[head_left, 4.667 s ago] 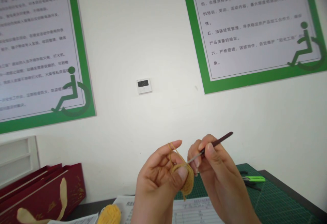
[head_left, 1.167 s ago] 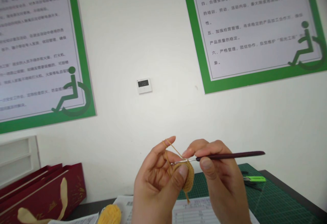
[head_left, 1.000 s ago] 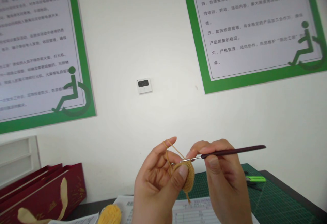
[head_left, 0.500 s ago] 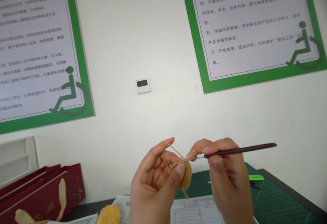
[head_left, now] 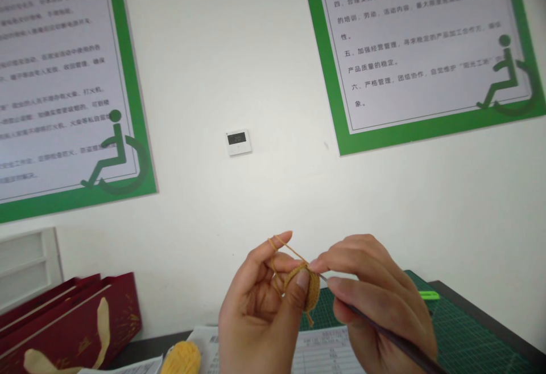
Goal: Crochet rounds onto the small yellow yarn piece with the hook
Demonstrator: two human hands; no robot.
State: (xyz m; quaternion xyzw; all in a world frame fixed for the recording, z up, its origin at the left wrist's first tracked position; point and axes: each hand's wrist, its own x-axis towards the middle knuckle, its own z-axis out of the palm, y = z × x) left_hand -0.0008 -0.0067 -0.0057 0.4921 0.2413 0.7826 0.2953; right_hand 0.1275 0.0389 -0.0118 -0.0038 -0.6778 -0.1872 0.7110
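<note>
My left hand [head_left: 267, 300] pinches a small mustard-yellow crochet piece [head_left: 313, 294] between thumb and fingers. Yarn [head_left: 290, 247] loops round the raised left index finger and runs taut to the top edge of the piece. In my right hand [head_left: 379, 300] is a crochet hook [head_left: 394, 340] with a dark handle, its shaft slanting down to the right. The hook's tip meets the upper edge of the crochet piece, partly hidden by my right fingertips. A short yarn tail hangs below the piece.
On the table lie printed sheets [head_left: 326, 354], a yellow yarn ball [head_left: 182, 358] and a green cutting mat [head_left: 464, 328] with a bright green-handled tool [head_left: 429, 295]. Dark red gift bags [head_left: 123, 311] stand at left. The wall behind carries green-framed posters [head_left: 341, 129] and a thermostat [head_left: 239, 142].
My right hand has turned, so the hook's handle has swung from pointing right, nearly level, to slanting down to the right. My left hand and the crochet piece have barely moved.
</note>
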